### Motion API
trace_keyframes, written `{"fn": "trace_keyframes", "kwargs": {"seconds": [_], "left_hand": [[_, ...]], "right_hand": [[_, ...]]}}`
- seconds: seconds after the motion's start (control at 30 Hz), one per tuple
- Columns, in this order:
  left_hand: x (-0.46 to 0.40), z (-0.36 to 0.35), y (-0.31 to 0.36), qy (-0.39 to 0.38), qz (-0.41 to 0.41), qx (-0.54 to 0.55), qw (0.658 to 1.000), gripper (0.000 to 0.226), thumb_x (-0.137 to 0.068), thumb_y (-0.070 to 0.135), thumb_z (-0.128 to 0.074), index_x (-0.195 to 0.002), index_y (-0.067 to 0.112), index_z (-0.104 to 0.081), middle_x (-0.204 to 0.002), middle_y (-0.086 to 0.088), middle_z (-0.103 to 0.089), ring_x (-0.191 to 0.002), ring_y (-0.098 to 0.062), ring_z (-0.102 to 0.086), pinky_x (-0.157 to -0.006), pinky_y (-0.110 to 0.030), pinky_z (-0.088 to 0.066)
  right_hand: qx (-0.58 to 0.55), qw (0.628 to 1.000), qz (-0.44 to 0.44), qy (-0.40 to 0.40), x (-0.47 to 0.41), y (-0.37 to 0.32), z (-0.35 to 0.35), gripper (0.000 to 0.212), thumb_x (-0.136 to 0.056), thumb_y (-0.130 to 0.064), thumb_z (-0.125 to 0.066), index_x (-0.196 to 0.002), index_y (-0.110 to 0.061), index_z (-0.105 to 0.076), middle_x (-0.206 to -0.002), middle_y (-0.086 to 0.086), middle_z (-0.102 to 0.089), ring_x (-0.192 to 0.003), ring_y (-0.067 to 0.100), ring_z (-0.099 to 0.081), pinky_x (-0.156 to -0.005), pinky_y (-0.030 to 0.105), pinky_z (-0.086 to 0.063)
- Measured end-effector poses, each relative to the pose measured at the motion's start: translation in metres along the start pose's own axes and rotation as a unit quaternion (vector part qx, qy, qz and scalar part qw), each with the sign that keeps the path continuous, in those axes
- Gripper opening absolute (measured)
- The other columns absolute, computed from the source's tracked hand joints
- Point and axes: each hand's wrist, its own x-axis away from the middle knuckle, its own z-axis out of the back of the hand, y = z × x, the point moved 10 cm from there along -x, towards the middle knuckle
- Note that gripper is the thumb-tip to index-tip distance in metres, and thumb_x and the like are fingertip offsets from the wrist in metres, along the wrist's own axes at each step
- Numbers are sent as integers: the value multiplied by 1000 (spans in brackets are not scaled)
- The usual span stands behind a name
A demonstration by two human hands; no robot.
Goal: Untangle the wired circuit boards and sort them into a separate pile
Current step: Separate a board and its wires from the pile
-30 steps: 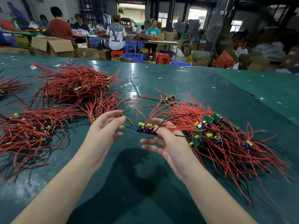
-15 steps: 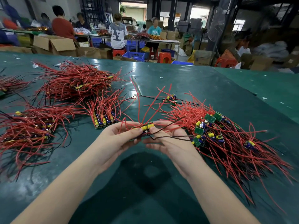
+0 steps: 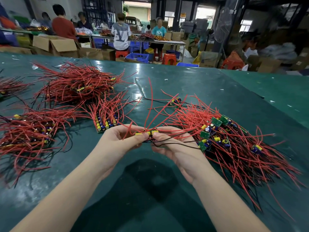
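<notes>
Red-wired circuit board [image 3: 147, 133] is held just above the green table [image 3: 209, 91], pinched between both hands at centre. Left hand [image 3: 120, 141] is curled, thumb and fingertips gripping the board's left end; right hand [image 3: 172, 146] pinches its right end, fingers bent beneath. The two hands are nearly touching. Red leads fan upward from the held board; a black wire [image 3: 175, 144] trails across the right palm toward the tangled pile [image 3: 234, 144] lying to the right. A neat row of boards [image 3: 105, 123] is seen on the table just beyond the left hand. Larger red bundles [image 3: 75, 86] lie further left. Cardboard boxes [image 3: 55, 44] and seated workers are visible past the table edge.
</notes>
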Motion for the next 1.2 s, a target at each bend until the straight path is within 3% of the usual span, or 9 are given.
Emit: {"fn": "trace_keyframes", "kwargs": {"seconds": [0.13,0.23,0.3,0.4,0.53,0.67,0.73,0.9,1.2], "left_hand": [[-1,1,-1,2,4,-10,1000,30,-45,37,-81,-72,25,-78,-76,-2,-73,-66,-8,-62,-66,-16,-53],[0,1,0,3,0,-27,1000,33,-47,36,-80,-74,19,-76,-77,-5,-74,-66,-9,-63,-65,-17,-54],[0,2,0,7,-2,-35,999,35,-48,35,-80,-76,16,-75,-77,-6,-74,-66,-10,-63,-64,-17,-54],[-1,2,0,9,3,-23,1000,31,-48,35,-80,-74,19,-76,-77,-4,-74,-67,-9,-64,-65,-17,-54],[1,-2,-1,-14,26,9,1000,26,-48,34,-81,-73,26,-79,-77,0,-73,-67,-7,-62,-66,-16,-54],[2,-5,0,-40,41,14,998,27,-49,31,-80,-74,22,-79,-76,1,-73,-65,-4,-61,-67,-17,-55],[3,-5,1,-42,45,17,998,26,-49,29,-80,-74,19,-79,-75,0,-73,-63,-4,-61,-63,-16,-54],[3,-7,2,-62,52,35,996,23,-54,22,-78,-74,12,-78,-78,-6,-73,-68,-10,-65,-63,-18,-54],[3,-8,-1,-69,72,59,993,26,-52,17,-79,-75,5,-76,-75,-8,-71,-57,-11,-59,-53,-15,-50]], "right_hand": [[-4,1000,-2,14,-1,3,5,12,-82,5,-66,-86,-7,-66,-81,13,-69,-75,24,-66,-74,32,-59],[32,999,-26,34,-5,4,4,11,-85,8,-62,-87,-3,-62,-76,14,-66,-64,19,-64,-63,24,-57],[39,996,-80,10,-12,10,-8,16,-90,12,-51,-83,-1,-57,-61,8,-63,-52,9,-61,-56,15,-49],[16,995,-95,-21,-9,8,-11,30,-92,15,-46,-75,-10,-50,-53,-2,-60,-54,7,-59,-62,17,-48],[-19,999,-33,-17,0,-4,-4,9,-81,4,-64,-84,-4,-67,-71,7,-69,-67,15,-67,-65,22,-56],[-32,997,-42,-51,-1,0,-3,18,-67,-8,-71,-85,-4,-73,-79,10,-73,-74,17,-70,-68,23,-56],[-34,997,-46,-59,-3,1,-2,26,-66,-9,-73,-91,-1,-71,-81,11,-73,-75,17,-70,-69,23,-55],[-24,994,-48,-94,-2,-1,-7,11,-71,-12,-74,-80,-13,-79,-78,4,-74,-70,11,-69,-72,22,-56],[-34,990,-83,-109,-1,7,-8,11,-74,-11,-71,-80,-15,-79,-78,4,-75,-71,12,-71,-73,23,-55]]}}
